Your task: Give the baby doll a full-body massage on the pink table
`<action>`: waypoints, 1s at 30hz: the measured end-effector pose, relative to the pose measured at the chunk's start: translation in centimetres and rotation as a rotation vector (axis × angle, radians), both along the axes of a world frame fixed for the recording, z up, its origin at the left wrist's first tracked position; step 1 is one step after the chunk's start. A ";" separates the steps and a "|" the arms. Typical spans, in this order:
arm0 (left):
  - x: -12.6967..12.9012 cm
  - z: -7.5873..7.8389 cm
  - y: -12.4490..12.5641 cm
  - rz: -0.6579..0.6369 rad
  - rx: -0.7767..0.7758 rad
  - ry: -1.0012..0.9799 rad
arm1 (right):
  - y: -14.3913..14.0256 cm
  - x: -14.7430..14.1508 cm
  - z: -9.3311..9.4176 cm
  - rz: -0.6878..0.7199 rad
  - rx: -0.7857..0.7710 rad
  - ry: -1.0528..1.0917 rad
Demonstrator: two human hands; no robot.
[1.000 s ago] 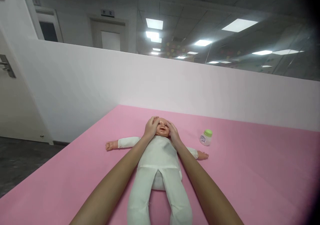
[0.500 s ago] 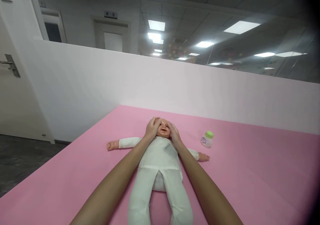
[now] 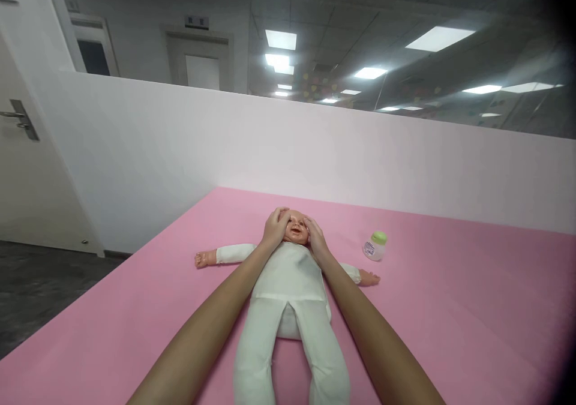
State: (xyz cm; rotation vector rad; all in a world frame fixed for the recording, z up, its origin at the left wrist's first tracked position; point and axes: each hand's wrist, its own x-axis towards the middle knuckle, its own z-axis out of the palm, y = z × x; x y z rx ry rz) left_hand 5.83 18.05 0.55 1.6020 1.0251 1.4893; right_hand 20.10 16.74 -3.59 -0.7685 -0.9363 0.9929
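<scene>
A baby doll [image 3: 290,273] with a white cloth body lies on its back, its arms spread and its head away from me. My left hand [image 3: 275,228] rests along the left side of the doll's head, fingers extended over the temple and brow. On the other side, my right hand [image 3: 315,235] lies against the cheek and temple with its fingers stretched out. Between the two hands the doll's face [image 3: 296,230] shows, its mouth open. Parts of the head's sides are hidden under my palms and fingers.
A small clear jar [image 3: 375,247] with a green lid and a label stands right of the doll on the pink tabletop [image 3: 450,309]. Behind the table runs a low white partition [image 3: 315,147]. At the left are a door [image 3: 36,171] and dark floor.
My right fingers have slid slightly outward from the doll's eye toward its temple, so more of that eye shows. My left hand keeps its place on the head. The view has shifted slightly.
</scene>
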 end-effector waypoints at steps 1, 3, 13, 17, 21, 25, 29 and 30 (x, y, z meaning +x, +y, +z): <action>0.0 0.0 0.0 0.000 0.001 -0.001 | 0.0 0.0 0.0 0.000 -0.003 -0.001; 0.0 -0.1 0.2 0.003 0.002 -0.005 | -0.1 0.0 0.1 -0.002 -0.014 -0.001; 0.0 -0.6 0.6 -0.013 0.011 -0.011 | -0.3 -0.1 0.5 0.005 -0.037 0.011; 0.1 -0.7 0.8 -0.010 0.009 -0.015 | -0.4 0.0 0.4 0.006 -0.051 0.011; 0.2 -0.6 0.8 -0.005 0.005 -0.015 | -0.3 0.0 0.3 0.004 -0.037 0.014; 0.1 -0.5 0.7 -0.004 0.008 -0.008 | -0.2 0.0 0.2 0.012 -0.014 0.013; 0.2 -0.5 0.8 0.006 0.003 -0.003 | -0.1 0.0 0.2 0.003 -0.021 0.019; 0.2 -0.5 0.8 0.007 0.003 -0.002 | -0.1 0.0 0.2 0.000 -0.022 0.021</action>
